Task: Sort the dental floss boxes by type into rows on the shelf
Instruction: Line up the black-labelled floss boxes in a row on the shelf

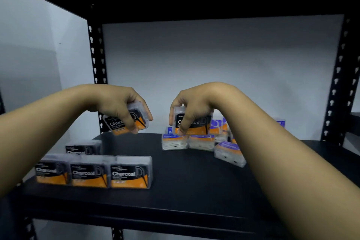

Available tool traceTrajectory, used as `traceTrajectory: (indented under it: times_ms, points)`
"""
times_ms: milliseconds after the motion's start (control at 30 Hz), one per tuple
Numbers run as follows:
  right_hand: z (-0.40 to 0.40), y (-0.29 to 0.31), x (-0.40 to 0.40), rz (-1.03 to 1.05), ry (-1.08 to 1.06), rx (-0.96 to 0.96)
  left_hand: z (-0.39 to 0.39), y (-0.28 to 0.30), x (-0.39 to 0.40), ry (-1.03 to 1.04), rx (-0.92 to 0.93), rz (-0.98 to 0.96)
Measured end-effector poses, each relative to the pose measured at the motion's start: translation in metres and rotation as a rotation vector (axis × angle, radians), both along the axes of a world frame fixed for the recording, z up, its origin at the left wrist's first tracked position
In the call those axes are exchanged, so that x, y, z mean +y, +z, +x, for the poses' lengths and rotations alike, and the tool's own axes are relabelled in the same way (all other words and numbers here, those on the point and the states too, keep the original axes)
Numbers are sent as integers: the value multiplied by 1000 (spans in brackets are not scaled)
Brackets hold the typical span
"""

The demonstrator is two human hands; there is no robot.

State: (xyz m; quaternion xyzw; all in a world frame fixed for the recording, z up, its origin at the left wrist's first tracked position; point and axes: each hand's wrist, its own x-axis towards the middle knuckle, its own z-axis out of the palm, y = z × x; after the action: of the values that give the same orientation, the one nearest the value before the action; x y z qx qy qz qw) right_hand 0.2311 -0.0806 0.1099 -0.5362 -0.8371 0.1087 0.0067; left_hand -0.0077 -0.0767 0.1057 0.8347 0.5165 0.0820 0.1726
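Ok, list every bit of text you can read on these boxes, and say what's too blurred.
"Charcoal": front row of boxes, and the box in the left hand.
"C…oal", partly covered: box in the right hand.
Purple-labelled boxes and all small print: too blurred.

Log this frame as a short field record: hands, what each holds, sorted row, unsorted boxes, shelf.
left hand: left hand grips a Charcoal box, tilted, lifted above the shelf
right hand: right hand grips a second Charcoal box over the pile
sorted row: three Charcoal boxes upright along the front left, a fourth box behind them
unsorted pile: purple-labelled boxes jumbled at right rear
surface: black shelf
image quality: motion blur
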Motion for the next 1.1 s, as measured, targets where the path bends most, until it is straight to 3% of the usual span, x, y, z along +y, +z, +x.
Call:
traceTrajectory:
  times_ms: [400,1100]
  points:
    - [-92,-17,-2,13,-51,-70,-62,-23,19,-68,33,-13]
    - [-144,-60,22,-166,-199,-199,-61,-81,56,-45,230,-84]
